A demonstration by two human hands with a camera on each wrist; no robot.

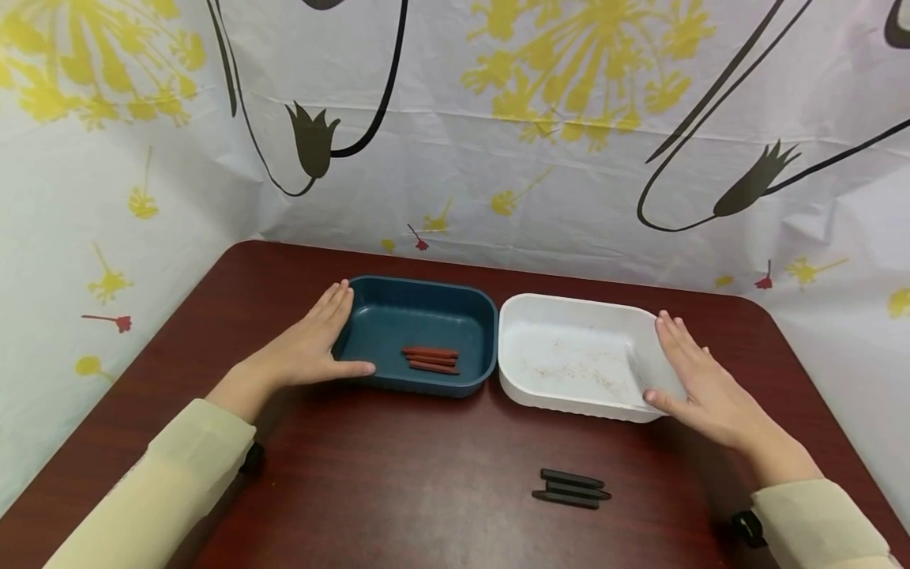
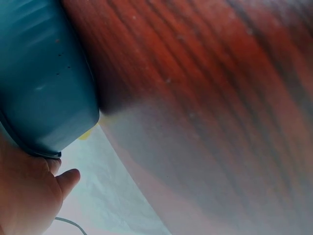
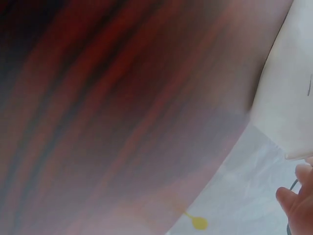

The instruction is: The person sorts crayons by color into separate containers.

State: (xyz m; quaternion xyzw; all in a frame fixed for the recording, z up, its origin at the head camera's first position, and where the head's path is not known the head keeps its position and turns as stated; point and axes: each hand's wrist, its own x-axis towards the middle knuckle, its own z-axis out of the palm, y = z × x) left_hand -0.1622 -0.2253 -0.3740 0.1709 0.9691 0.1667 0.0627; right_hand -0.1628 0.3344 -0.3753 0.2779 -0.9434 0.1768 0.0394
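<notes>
My left hand (image 1: 313, 340) rests against the left end of a dark blue dish (image 1: 426, 288), fingers straight along its side and thumb at the front rim. Several reddish-brown crayon-like sticks (image 1: 431, 359) lie side by side on the dish's floor. At the right end of a white dish (image 1: 576, 407), my right hand (image 1: 711, 391) touches the rim with extended fingers and thumb. Brownish smudges mark the white dish's floor. In the left wrist view, the blue dish's outer wall (image 2: 44, 73) shows beside the hand; the right wrist view shows the white dish's wall (image 3: 288, 88).
Several black sticks (image 1: 572, 488) lie together on the dark red-brown wooden table (image 1: 398, 474), in front of the white dish. The two dishes stand end to end, nearly touching. A patterned sheet (image 1: 426, 182) hangs behind and beside the table.
</notes>
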